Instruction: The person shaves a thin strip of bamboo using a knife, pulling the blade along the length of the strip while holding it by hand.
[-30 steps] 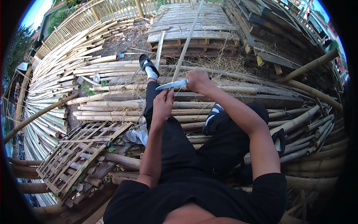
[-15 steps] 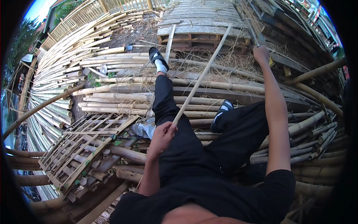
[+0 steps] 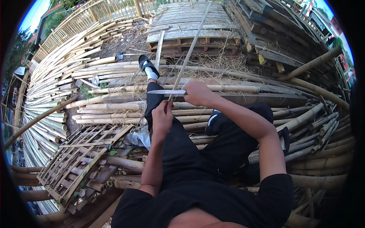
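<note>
Looked like a shaving or trimming step was in hand, going by how things were held. A long pale strip [image 3: 190, 49], probably bamboo, was pinched near its lower end between the thumb and fingers of the left hand [image 3: 162, 117], above the left trouser leg [image 3: 178, 140]. The knife [image 3: 165, 92] was gripped by its handle in the right hand [image 3: 197, 93], with the fingers curled tight around it. The blade was set crosswise over the strip, just past the left fingertips, tip out to the left. Whether the edge was actually biting couldn't be told from this angle.

For a stroke from there, a firm pinch would be called for, plus a steady blade angle and the edge kept well clear of those left fingers, since not much room was left between them.

As for direction, the strip's long axis was pointed away from the body and angled a bit to the right, past the bamboo poles [image 3: 114, 89] and up over the wooden pallet [image 3: 192, 33]. Whether the far end was propped on the slats or held above them couldn't be made out.
</note>
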Motion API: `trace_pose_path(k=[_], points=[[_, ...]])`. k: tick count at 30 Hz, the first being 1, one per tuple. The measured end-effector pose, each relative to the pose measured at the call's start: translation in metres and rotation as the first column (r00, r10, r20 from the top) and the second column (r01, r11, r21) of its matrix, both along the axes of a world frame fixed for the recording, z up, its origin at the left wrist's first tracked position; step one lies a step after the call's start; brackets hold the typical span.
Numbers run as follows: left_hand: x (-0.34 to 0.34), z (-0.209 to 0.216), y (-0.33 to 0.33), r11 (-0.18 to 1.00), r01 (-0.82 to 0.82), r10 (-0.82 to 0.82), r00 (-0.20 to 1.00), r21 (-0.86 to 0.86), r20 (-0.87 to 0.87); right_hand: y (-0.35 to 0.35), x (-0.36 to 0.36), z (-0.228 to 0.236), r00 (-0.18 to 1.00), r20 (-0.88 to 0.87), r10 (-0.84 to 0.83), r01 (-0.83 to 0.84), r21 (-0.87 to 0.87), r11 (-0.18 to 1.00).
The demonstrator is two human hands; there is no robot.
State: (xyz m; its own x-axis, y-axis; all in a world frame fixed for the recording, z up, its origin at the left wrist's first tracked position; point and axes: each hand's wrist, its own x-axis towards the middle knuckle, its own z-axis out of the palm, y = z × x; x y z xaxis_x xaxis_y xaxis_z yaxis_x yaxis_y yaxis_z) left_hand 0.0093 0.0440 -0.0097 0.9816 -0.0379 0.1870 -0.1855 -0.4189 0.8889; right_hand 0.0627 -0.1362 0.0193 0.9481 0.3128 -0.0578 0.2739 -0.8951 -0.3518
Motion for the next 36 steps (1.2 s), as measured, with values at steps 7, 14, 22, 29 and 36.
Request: trace_pose_path(k=[7,14,22,29,36], points=[[-0.009,0.007,-0.01,0.968,-0.047,0.036,0.998,0.246,0.05,0.008,0.002,-0.032,0.999,-0.003,-0.043,0.042,-0.045,0.998],[-0.048,0.008,0.017,0.955,-0.063,0.06,0.998,0.29,0.018,-0.128,0.062,0.0,0.722,0.05,-0.69,0.691,0.007,0.723],[-0.026,0.001,0.015,0.937,-0.086,0.087,0.996,0.339,0.011,-0.001,-0.004,-0.016,0.993,-0.071,-0.099,0.097,-0.037,0.995],[-0.028,0.01,0.013,0.918,-0.103,0.101,0.995,0.382,0.024,-0.012,0.021,-0.047,0.977,-0.077,-0.2,0.191,-0.115,0.975],[-0.063,0.01,0.054,0.971,-0.17,0.169,0.985,0.166,0.021,-0.162,0.063,-0.02,0.629,-0.042,-0.776,0.777,0.055,0.627]])
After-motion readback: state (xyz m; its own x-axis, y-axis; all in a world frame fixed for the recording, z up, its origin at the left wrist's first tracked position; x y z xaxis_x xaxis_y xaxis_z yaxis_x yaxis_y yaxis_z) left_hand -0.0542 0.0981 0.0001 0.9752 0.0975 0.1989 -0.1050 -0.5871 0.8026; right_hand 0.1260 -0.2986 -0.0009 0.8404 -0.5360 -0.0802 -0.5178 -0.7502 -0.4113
